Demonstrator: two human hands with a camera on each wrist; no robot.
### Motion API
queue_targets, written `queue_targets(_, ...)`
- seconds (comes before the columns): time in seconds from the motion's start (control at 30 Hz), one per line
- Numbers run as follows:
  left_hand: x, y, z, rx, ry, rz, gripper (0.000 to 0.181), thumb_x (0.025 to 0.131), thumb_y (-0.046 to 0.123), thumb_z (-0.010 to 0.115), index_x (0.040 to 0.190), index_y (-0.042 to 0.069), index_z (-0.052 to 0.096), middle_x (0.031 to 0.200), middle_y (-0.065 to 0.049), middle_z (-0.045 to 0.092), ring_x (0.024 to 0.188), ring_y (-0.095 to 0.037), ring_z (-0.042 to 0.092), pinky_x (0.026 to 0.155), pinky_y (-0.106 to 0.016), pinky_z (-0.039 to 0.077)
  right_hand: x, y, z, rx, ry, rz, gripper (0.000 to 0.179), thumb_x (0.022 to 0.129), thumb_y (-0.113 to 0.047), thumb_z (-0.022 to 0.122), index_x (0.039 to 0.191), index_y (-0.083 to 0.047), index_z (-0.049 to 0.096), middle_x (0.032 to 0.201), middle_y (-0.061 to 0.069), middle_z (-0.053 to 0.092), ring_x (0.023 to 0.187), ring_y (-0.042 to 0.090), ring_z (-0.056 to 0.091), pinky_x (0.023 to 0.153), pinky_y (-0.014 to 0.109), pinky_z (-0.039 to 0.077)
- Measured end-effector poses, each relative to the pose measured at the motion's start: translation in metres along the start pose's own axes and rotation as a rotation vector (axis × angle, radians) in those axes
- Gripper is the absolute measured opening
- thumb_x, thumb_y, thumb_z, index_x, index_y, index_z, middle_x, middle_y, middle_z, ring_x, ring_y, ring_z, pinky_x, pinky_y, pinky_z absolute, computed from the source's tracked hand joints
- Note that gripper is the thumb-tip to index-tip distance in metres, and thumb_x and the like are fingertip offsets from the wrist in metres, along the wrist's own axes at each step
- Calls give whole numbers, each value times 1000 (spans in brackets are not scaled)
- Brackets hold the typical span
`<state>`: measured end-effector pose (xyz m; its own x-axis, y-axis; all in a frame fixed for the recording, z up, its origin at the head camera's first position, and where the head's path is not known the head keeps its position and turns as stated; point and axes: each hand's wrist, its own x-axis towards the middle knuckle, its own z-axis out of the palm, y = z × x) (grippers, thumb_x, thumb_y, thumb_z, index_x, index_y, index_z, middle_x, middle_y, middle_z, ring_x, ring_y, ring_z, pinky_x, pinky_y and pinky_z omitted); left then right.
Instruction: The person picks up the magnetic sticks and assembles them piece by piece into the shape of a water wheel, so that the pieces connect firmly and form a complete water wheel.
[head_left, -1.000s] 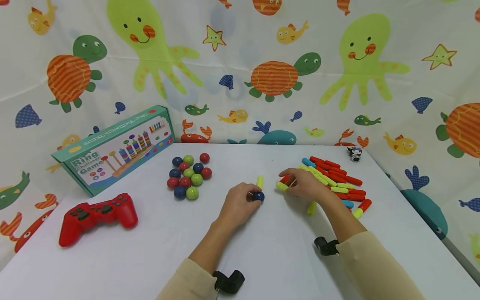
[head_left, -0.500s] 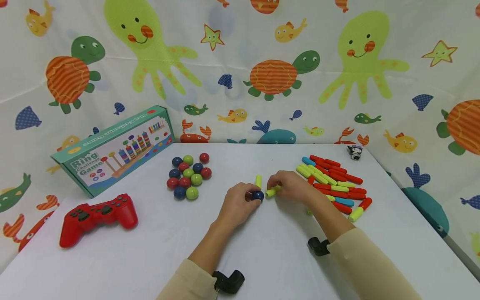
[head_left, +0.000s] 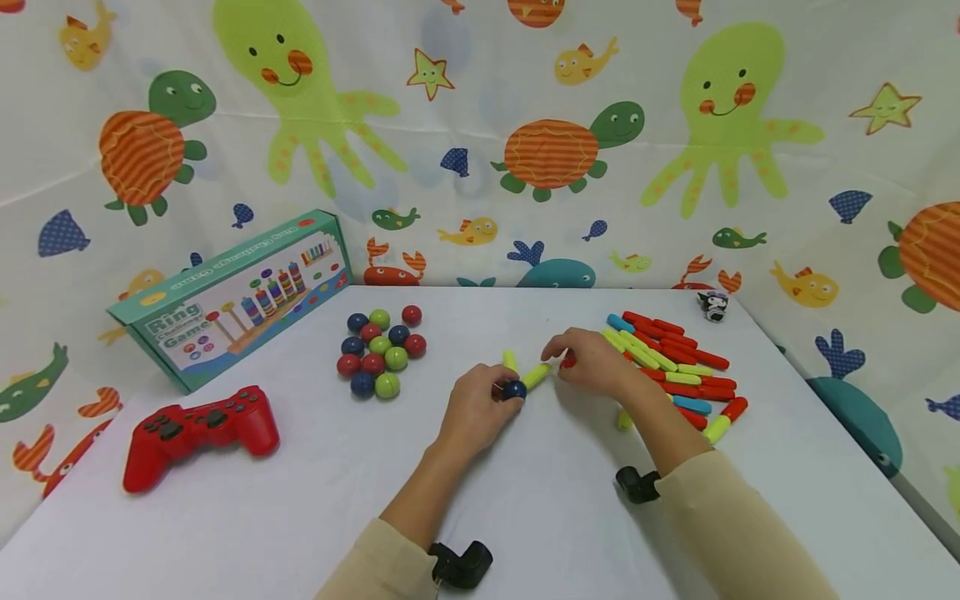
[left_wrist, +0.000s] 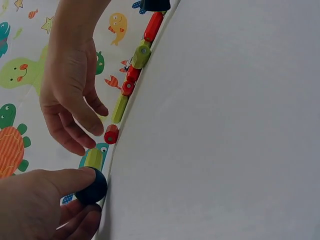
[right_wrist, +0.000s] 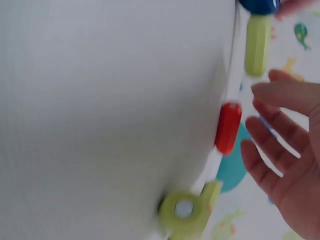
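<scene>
My left hand (head_left: 474, 406) pinches a dark blue ball (head_left: 514, 390) between thumb and fingers, low over the white table. Two yellow-green rods extend from the ball: one rod (head_left: 510, 359) points toward the back, and another rod (head_left: 536, 377) slants to the right. Beyond the tip of the slanting rod is my right hand (head_left: 592, 364), its fingers loosely bent with nothing between them. A short red rod (right_wrist: 229, 127) lies on the table near those fingertips in the right wrist view. Partly hidden by the right forearm is a yellow-green piece (head_left: 624, 419).
Red, yellow-green and blue rods (head_left: 678, 354) lie in a pile at right, some joined end to end. Red, blue and green balls (head_left: 381, 346) cluster left of my left hand. A red game controller (head_left: 201, 436), a game box (head_left: 240, 292) and a small figurine (head_left: 713, 306) stand around them.
My right hand has brought a yellow-green rod leftward to the blue ball and let go of it, then drawn back slightly. The left hand has kept its hold on the ball.
</scene>
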<state>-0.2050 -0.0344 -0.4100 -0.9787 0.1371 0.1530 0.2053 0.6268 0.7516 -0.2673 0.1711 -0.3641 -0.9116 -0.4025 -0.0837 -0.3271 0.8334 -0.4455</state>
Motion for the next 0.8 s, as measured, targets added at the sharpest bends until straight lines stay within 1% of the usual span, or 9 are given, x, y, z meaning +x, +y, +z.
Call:
queue_targets(0.1, 0, 1, 0, 3, 21, -27, 31, 89, 17, 82, 119, 12, 75, 105, -6, 68, 93, -18, 61, 86, -36, 57, -1, 9, -6, -48, 9, 51, 37, 91, 1, 69, 124, -13, 73, 128, 16, 65, 120, 36, 56, 100, 50, 56)
queue_targets(0.17, 0, 2, 0, 1, 35, -43, 31, 89, 17, 82, 119, 12, 75, 106, -6, 68, 93, -18, 61, 87, -36, 58, -1, 13, -7, -99, 0, 65, 37, 90, 2, 69, 124, -11, 73, 127, 17, 65, 122, 38, 55, 101, 51, 55)
queue_targets(0.23, -1, 3, 0, -1, 45, -51, 31, 90, 18, 82, 119, 12, 75, 106, -6, 68, 93, -19, 61, 87, -36, 58, 0, 14, -8, -145, -12, 66, 36, 91, 1, 70, 125, -10, 73, 123, 17, 66, 120, 38, 55, 99, 50, 56)
queue_targets(0.33, -1, 3, 1, 0, 53, -62, 31, 90, 18, 81, 119, 13, 75, 106, -6, 68, 94, -19, 60, 88, -37, 59, 1, 14, -7, -179, -33, 72, 32, 91, -3, 74, 123, -10, 74, 114, 14, 68, 113, 33, 58, 95, 46, 58)
queue_targets(0.4, -1, 3, 2, 2, 58, -66, 30, 90, 19, 81, 119, 13, 75, 107, -6, 68, 95, -19, 60, 89, -37, 59, 1, 14, -7, -164, -66, 86, 31, 92, -5, 74, 121, -12, 75, 111, 12, 69, 109, 31, 59, 93, 44, 58)
queue_targets(0.57, -1, 3, 4, 7, 77, -62, 30, 90, 19, 81, 119, 12, 75, 107, -6, 68, 96, -19, 61, 91, -38, 59, -3, 6, -6, -66, -143, 49, 25, 92, -6, 74, 116, -13, 75, 105, 9, 69, 102, 26, 60, 90, 40, 58)
queue_targets(0.67, -1, 3, 4, 17, 86, -56, 30, 90, 19, 82, 118, 12, 74, 107, -6, 68, 96, -20, 61, 91, -39, 59, -6, -5, -1, -25, -162, 3, 25, 92, -6, 75, 115, -12, 75, 103, 6, 70, 100, 23, 61, 90, 38, 58)
queue_targets(0.8, -2, 2, 5, 34, 98, -55, 30, 89, 19, 82, 118, 12, 74, 107, -7, 68, 98, -22, 63, 93, -41, 59, -7, -17, 7, -2, -165, -49, 26, 92, -6, 75, 117, -11, 75, 103, 3, 72, 99, 20, 62, 91, 36, 59)
